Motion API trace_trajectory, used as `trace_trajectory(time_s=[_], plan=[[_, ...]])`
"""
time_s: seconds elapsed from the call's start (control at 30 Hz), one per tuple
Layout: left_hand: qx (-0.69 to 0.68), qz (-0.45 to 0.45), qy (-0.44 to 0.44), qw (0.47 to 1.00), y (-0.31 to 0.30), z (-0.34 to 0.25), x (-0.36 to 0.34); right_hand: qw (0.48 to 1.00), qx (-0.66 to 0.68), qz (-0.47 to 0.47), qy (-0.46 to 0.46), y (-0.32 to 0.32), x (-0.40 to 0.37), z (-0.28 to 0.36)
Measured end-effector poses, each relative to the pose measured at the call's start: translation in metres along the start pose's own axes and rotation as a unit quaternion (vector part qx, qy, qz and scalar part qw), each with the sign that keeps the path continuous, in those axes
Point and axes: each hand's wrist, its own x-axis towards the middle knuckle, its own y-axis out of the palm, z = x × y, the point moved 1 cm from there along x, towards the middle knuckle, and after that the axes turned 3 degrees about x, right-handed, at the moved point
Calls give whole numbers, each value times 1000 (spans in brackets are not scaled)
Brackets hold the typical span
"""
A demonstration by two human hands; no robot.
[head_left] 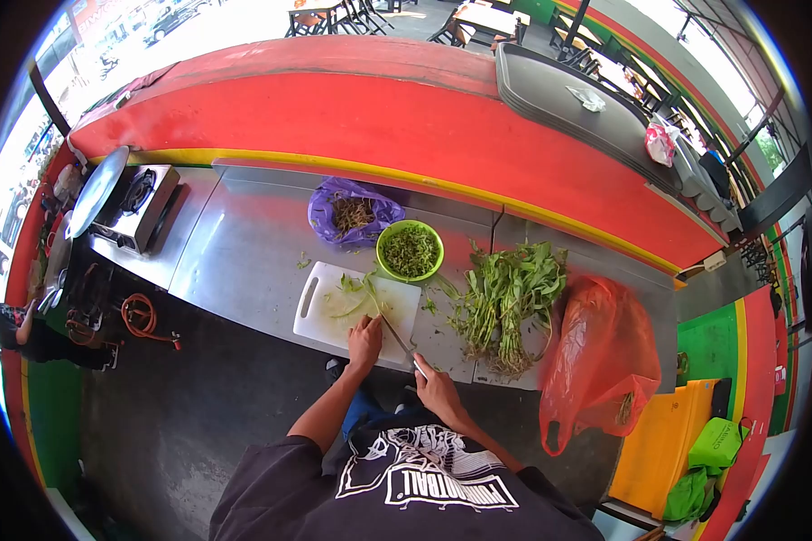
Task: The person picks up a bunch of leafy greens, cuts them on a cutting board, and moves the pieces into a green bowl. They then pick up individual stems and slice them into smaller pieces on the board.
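Observation:
My left hand (pixel 364 343) is closed at the near side of a white cutting board (pixel 310 317), its fingertips pinching the end of a leafy green stalk (pixel 363 292). In my right hand (pixel 437 389) is a knife (pixel 397 337), gripped by the handle, its blade slanting over the board close to my left fingertips. Just beyond the board stands a green bowl (pixel 440 261) holding chopped greens (pixel 410 251). To the right lies a big bunch of leafy greens (pixel 510 302), roots toward me.
A purple plastic bag (pixel 321 216) with brownish stems sits behind the board. At the counter's right end is a red plastic bag (pixel 600 352). A gas stove (pixel 140 203) stands far left, and a red wall (pixel 334 108) runs along the back. Another person (pixel 36 334) is at the left.

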Motion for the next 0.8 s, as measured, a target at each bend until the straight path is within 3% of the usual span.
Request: trace_trajectory(time_s=[0.23,0.43,0.5,0.63,0.8], plan=[[17,10,15,1000,-6,-1,-3,999,-38,16,32,-3,5,5],[13,17,20,1000,-6,0,-4,995,94,-36,-25,1,8,-18],[-3,37,-15,999,-8,-2,0,986,162,18,38,-2,6,-19],[-31,28,-40,998,-12,-8,15,978,191,46,74,-4,6,-21],[71,71,17,995,-14,-5,15,973,213,61,69,-4,13,-29]])
